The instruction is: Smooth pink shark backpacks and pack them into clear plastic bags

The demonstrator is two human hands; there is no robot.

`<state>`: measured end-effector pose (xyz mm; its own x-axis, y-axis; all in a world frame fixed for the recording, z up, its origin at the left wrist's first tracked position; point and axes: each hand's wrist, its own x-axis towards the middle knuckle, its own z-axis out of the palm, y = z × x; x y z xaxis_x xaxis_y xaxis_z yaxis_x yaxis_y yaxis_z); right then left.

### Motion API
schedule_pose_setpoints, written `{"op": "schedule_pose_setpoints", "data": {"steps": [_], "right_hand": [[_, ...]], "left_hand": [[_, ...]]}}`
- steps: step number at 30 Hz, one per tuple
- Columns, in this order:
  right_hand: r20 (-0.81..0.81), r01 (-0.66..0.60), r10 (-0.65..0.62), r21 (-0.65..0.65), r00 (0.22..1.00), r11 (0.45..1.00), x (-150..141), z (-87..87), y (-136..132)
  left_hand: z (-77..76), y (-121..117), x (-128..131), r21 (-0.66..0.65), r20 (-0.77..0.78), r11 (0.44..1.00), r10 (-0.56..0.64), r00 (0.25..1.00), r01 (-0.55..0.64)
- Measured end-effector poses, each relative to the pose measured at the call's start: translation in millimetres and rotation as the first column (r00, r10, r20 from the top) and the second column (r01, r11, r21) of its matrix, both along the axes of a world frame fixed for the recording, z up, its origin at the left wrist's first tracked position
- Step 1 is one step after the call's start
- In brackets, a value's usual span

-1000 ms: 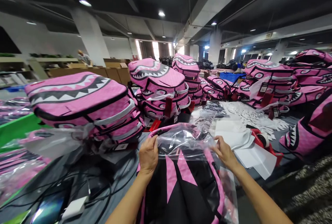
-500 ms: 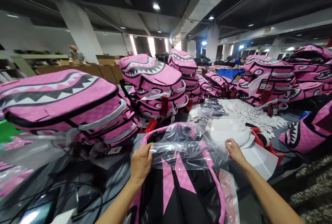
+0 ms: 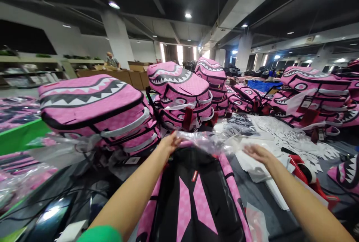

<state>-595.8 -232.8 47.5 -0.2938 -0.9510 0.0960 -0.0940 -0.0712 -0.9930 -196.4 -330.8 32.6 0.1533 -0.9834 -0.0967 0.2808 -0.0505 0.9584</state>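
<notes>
A pink and black backpack (image 3: 193, 193) lies back-up on the table in front of me. A clear plastic bag (image 3: 207, 141) is bunched at its far top end. My left hand (image 3: 169, 143) is stretched out to the bag's left edge and pinches the plastic. My right hand (image 3: 256, 152) is at the bag's right side, fingers curled at the film; its grip is blurred.
Stacks of pink shark-mouth backpacks (image 3: 95, 111) stand left, centre (image 3: 179, 92) and right (image 3: 314, 92). White paper sheets and cut-outs (image 3: 283, 133) cover the table on the right, beside a red tape dispenser (image 3: 305, 171). Cables (image 3: 70, 197) lie at the left. A person (image 3: 112, 60) stands far back.
Both hands have pushed forward and taken the plastic bag from the middle of the backpack up to its far top end. The backpack's black back now lies uncovered.
</notes>
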Motion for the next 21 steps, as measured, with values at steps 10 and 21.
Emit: {"op": "schedule_pose_setpoints", "data": {"steps": [10, 21], "right_hand": [[-0.457, -0.389, 0.24, -0.267, 0.857, 0.882, 31.2, -23.1, -65.9], [-0.501, -0.321, 0.386, 0.214, 0.774, 0.922, 79.2, -126.3, -74.8]], "left_hand": [[22.1, -30.5, 95.0, -0.377, 0.573, 0.791, -0.208, 0.792, 0.481], [-147.6, 38.0, 98.8, -0.197, 0.758, 0.966, 0.043, 0.651, 0.165]]}}
